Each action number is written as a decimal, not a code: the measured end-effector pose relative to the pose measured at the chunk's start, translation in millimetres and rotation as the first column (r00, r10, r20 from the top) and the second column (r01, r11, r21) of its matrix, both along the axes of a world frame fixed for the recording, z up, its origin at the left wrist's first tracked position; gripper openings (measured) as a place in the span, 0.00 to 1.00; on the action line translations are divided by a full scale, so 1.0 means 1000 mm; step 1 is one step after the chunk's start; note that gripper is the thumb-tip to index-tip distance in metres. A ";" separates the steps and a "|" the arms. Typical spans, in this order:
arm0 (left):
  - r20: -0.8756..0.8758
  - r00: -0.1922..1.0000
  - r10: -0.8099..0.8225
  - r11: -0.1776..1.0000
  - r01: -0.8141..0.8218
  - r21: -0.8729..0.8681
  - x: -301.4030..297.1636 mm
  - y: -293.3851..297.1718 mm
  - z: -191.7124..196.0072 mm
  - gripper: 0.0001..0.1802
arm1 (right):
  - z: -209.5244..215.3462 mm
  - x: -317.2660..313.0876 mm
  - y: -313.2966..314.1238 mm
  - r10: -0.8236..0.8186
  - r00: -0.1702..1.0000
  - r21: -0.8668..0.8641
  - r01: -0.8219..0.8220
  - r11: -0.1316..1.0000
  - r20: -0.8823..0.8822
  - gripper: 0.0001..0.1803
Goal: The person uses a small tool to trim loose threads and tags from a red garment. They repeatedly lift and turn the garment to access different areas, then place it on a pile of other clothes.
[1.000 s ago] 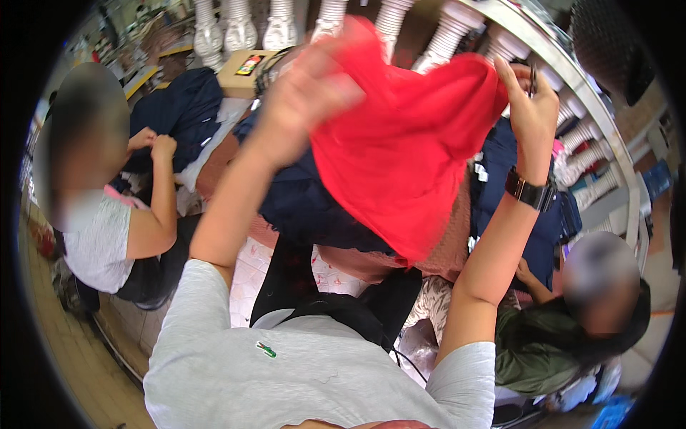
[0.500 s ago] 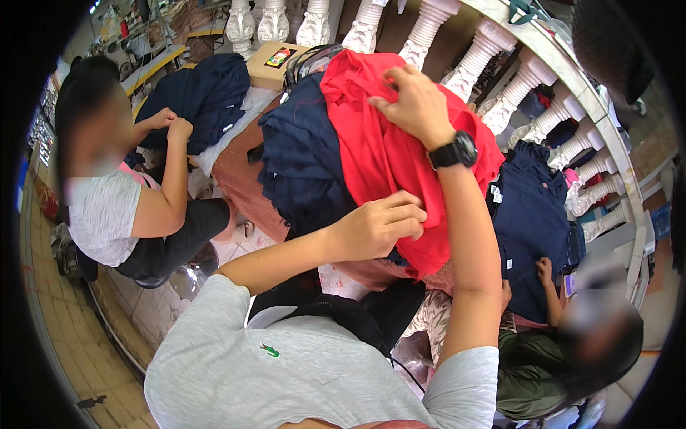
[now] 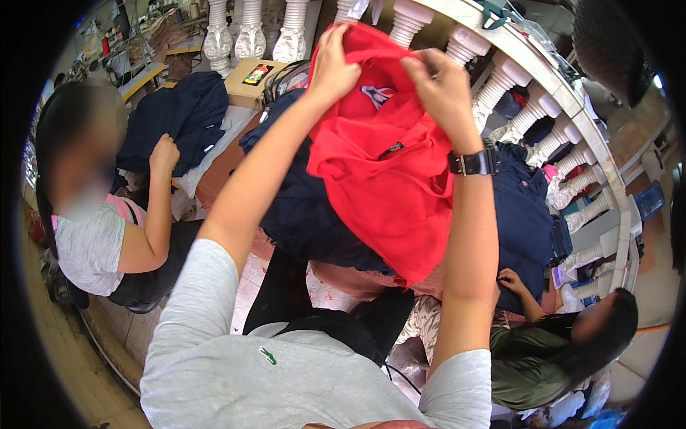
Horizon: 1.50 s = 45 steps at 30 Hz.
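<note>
A red shirt [image 3: 386, 207] is held up by its far edge, between both my hands. My left hand [image 3: 334, 70] grips that edge at the left, fingers closed on the cloth. At the right of the same edge, my right hand [image 3: 441, 91] pinches the fabric. Between them the shirt gapes, and a small white-and-dark piece [image 3: 376, 95] shows inside. A dark label [image 3: 391, 149] lies lower on the red cloth. The shirt's near end hangs over a pile of navy garments [image 3: 286, 204] on the table in front of me.
A cardboard box [image 3: 246, 82] stands behind the pile, before white balusters [image 3: 291, 32]. At the left a co-worker's hand [image 3: 165, 154] is by another navy pile [image 3: 189, 118]. At the right another person's hand [image 3: 511, 280] touches navy garments [image 3: 525, 214].
Both my hands have moved to the far edge of the red shirt, the left one rising far forward. The shirt has been lifted and spread open between them.
</note>
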State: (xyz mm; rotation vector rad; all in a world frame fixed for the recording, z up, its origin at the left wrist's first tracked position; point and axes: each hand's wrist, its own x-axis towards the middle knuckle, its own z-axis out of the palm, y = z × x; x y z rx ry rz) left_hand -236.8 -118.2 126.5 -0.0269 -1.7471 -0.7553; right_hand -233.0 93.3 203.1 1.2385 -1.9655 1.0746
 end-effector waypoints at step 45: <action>0.281 0.809 -0.516 0.831 0.552 -0.063 0.093 0.111 -0.014 0.10 | -0.151 0.097 0.094 -0.187 0.822 -0.253 0.369 0.894 0.538 0.08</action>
